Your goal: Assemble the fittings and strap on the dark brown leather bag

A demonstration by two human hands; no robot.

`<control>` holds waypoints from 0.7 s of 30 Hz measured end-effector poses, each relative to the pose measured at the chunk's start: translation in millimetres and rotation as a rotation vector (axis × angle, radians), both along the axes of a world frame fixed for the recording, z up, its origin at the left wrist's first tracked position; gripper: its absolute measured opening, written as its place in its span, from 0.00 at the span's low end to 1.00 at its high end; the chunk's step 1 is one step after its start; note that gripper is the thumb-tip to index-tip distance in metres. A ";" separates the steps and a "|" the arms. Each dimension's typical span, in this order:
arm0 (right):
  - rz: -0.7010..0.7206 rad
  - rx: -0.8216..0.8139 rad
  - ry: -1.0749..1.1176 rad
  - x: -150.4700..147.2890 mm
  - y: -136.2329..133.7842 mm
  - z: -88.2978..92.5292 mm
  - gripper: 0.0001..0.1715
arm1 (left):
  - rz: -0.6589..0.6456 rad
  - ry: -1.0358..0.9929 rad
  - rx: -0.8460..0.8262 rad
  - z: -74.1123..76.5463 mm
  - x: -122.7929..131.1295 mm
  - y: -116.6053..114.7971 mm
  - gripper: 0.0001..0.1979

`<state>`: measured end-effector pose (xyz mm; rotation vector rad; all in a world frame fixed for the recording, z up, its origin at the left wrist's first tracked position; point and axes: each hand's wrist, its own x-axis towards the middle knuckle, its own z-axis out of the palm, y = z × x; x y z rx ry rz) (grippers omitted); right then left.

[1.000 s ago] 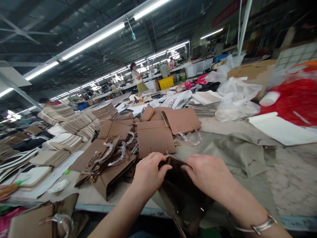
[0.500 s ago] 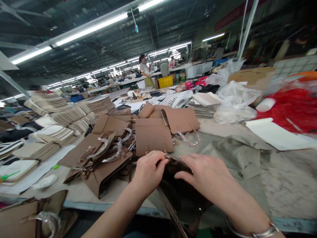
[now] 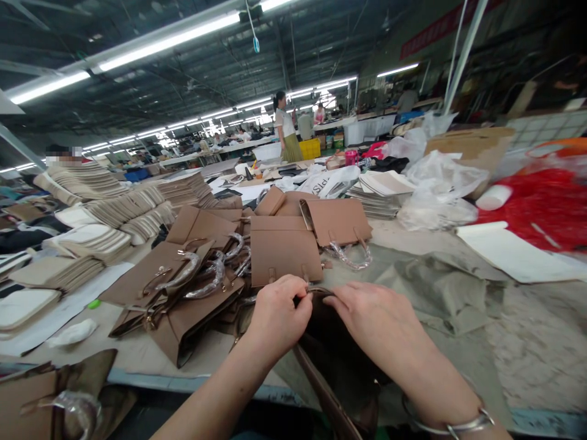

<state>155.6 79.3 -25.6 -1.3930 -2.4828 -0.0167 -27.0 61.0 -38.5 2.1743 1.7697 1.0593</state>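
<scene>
Left hand [image 3: 280,313] and right hand [image 3: 380,315] both pinched the rim [image 3: 320,289] of an open, brown, leather-look handbag [image 3: 321,382]: edge work, seemingly, and the next move called for even tension!

I'm in a bag-making workshop on a factory floor: brown bags [image 3: 287,250] lie heaped behind my worktop's [image 3: 527,342] near edge, stacks of flat pieces [image 3: 126,208] sit farther left, and strip lights [image 3: 169,41] (rows of them) hang beneath a dark roof [image 3: 321,36], with people [image 3: 287,128] among the long benches [image 3: 183,160] beyond.
</scene>
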 end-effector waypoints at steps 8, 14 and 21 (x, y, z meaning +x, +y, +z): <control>-0.003 -0.004 -0.016 -4.9 1.3 3.1 0.13 | 0.000 -0.021 -0.012 0.5 0.2 2.2 0.10; 0.006 0.030 0.000 -1.7 4.6 -1.5 0.10 | 0.054 0.006 -0.031 -0.3 2.2 4.7 0.11; 0.046 0.050 0.055 -9.6 0.9 -1.4 0.09 | 0.097 0.028 -0.058 -3.0 2.3 5.1 0.09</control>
